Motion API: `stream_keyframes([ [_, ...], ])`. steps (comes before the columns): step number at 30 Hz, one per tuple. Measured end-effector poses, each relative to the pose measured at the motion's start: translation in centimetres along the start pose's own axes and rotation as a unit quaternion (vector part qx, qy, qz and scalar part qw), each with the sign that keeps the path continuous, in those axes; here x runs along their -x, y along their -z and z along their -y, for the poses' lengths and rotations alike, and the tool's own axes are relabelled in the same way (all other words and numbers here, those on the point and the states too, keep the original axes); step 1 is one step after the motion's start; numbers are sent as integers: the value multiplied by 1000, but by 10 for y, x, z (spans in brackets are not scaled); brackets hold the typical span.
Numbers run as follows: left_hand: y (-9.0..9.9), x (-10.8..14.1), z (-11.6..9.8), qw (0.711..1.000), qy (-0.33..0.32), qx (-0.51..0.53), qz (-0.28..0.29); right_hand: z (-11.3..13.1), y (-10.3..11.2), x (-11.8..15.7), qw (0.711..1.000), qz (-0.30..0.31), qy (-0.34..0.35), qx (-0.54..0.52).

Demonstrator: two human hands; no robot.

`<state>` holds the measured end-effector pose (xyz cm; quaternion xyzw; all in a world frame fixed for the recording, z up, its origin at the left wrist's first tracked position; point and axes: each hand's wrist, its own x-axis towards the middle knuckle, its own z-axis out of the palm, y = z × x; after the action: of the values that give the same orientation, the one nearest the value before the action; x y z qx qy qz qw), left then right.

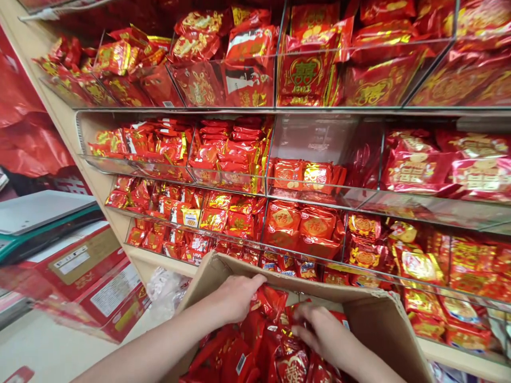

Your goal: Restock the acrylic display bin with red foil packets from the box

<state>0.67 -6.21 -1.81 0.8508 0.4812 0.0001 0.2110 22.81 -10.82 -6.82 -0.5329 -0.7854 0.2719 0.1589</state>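
Note:
A cardboard box full of shiny red packets stands open in front of me. My left hand is inside its far left part, closed on the top of a red packet; some of its fingers are hidden behind the wrapper. Just to the right, my right hand reaches down over the packets with bent fingers spread apart, and I see nothing held in it. Below the hands lies a dark red packet with a gold double-happiness sign.
Shelves with clear compartments of red and gold packets rise right behind the box. One compartment is partly filled. At left, a red carton stands under a scale-like flat tray. Crumpled clear plastic lies beside the box.

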Motion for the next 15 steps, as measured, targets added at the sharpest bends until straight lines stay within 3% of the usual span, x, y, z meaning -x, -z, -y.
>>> stream_keyframes([
  [3,20,7,-18,998,-43,47,-25,11,9,-3,986,-21,37,-162],
  [5,27,6,-27,985,-78,152,-11,17,15,-3,970,-17,58,-235],
  [8,28,-1,-32,911,-118,396,15,25,23,-1,952,-27,56,-298],
  [11,19,-6,-34,832,-101,544,-45,29,27,4,923,-73,3,-379],
  [15,8,-8,-35,830,-49,544,-111,30,28,8,893,-87,-30,-441],
])
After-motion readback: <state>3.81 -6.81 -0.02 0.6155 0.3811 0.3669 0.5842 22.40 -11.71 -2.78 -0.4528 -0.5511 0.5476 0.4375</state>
